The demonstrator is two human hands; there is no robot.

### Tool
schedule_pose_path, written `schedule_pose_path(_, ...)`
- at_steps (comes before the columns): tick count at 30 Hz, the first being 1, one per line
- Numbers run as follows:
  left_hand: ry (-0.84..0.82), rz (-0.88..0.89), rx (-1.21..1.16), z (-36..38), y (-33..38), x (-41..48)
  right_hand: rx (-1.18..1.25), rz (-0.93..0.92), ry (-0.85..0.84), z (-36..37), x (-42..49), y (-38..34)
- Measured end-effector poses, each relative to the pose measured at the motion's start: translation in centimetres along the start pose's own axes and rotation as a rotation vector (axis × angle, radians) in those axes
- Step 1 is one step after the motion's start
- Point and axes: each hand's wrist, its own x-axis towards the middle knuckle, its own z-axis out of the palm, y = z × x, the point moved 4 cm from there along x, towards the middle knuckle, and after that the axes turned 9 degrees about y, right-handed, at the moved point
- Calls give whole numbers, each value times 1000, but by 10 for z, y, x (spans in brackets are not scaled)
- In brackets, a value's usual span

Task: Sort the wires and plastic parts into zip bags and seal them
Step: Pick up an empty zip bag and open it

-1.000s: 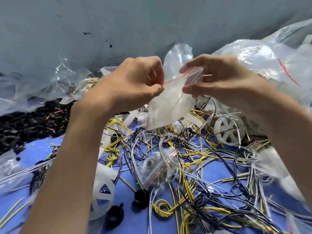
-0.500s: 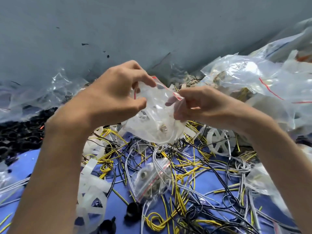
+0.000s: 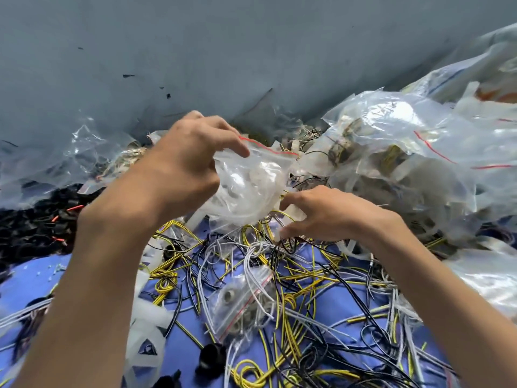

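Blue table (image 3: 33, 278) strewn with wires (image 3: 302, 278); left hand (image 3: 190, 161) pinches a bag (image 3: 251, 183) up, likely for filling; right hand (image 3: 327, 214) hovers loose-fingered, empty.

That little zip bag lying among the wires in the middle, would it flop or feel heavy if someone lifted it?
Probably floppy: the small zip bag is thin, crinkled film. Likely heavy for its size, since it seems to hold round metal-looking parts. White wires lie across it, so they may drag along.

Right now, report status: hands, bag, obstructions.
Left hand grips zip bag, white parts inside. Right hand open over loose wires. Filled bags crowd right side.
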Motion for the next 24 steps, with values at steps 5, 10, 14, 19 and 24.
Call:
schedule_pose_path(5, -75, -28, 20, 5, -3, 0, -38, 56, 18, 1, 1, 4)
schedule_pose_path(10, -210, -28, 52, 13, -1, -3, -71, 35, 64, -2, 0, -1)
schedule_pose_path(14, -314, -77, 74, 22, -3, -6, -55, -38, 23, 0, 0, -5)
schedule_pose_path(19, -440, -194, 43, 26, -13, -15, -37, -60, -102, 6, -1, -5)
schedule_pose_path(24, -443, -201, 29, 28, -17, -15, -44, -89, -68, 5, 0, -7)
